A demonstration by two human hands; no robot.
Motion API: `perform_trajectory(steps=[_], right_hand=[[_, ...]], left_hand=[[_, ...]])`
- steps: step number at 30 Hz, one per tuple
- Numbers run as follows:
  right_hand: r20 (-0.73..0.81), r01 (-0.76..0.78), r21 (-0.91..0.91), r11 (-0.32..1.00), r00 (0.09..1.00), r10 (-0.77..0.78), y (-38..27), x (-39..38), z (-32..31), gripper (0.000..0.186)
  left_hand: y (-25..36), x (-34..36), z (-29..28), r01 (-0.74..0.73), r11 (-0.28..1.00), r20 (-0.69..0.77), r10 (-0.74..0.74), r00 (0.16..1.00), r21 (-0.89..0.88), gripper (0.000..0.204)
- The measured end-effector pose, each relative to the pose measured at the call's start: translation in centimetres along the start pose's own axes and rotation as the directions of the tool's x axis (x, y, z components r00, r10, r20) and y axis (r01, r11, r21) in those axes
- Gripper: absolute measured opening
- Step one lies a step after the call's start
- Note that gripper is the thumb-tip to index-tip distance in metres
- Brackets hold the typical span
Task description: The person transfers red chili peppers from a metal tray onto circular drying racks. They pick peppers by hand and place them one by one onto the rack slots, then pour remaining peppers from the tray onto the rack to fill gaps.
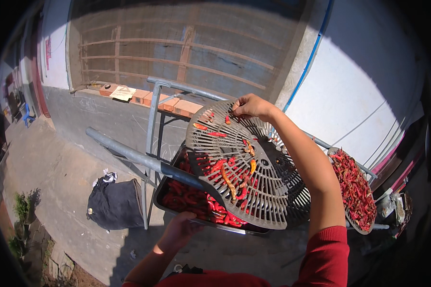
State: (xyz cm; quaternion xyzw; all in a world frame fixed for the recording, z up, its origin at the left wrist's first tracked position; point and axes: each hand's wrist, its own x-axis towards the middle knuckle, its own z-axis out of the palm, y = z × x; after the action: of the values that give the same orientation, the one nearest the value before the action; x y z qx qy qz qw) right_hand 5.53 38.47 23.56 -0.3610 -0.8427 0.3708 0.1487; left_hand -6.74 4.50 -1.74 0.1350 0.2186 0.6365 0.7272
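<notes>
- The grate (273,196), grey and slotted with rounded edges, lies over the tray, covering part of it.
- Loose chillies (218,135) lie scattered on the grate, mostly red, with a few orange and yellowish ones towards its middle.
- The right hand (246,107) is at the grate's far edge, its fingers bent in and close together; I cannot tell whether they pinch the grate, a chilli or nothing.
- The right forearm (307,155) passes over the right part of the grate, up from a red sleeve (326,251).
- The left hand (179,228) is below and left of the grate, at the near rim of the tray; its fingers are partly hidden, so I cannot tell whether it grips the rim.
- The tray (156,200), black, sits under the grate and shows at its left and near side, with glossy red chillies (220,210) inside.
- A rail (124,152), a thick grey tube, runs from the left towards the grate.
- Right of the grate, beyond the right arm, is a heap (352,189) of red chillies.
- A dark bag (115,205) is on the ground, left of the grate.
- Beyond the grate are bricks (187,108) in a row, with a barred window (177,48) behind them.
- Beyond the grate to the right, a blue pipe (312,50) runs up the wall (359,91).
</notes>
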Motion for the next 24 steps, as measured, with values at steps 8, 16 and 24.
perform_trajectory(steps=[8,16,24], right_hand=[[0.028,-0.216,0.0,0.976,0.976,0.216,-0.9,1.2,0.1,0.011],[-0.058,-0.08,-0.541,0.837,0.997,0.058,-2.9,1.2,0.9,0.029],[-0.257,0.079,0.118,0.99,0.965,-0.047,-5.1,-4.4,-6.1,0.008]], left_hand=[[0.7,0.9,0.3,-0.001,1.0,0.001,0.001,1.0,0.007,0.029],[1.1,0.4,0.8,-0.017,1.0,-0.024,0.017,1.0,0.024,0.027],[0.5,1.4,1.5,0.016,1.0,0.047,-0.017,0.999,0.004,0.028]])
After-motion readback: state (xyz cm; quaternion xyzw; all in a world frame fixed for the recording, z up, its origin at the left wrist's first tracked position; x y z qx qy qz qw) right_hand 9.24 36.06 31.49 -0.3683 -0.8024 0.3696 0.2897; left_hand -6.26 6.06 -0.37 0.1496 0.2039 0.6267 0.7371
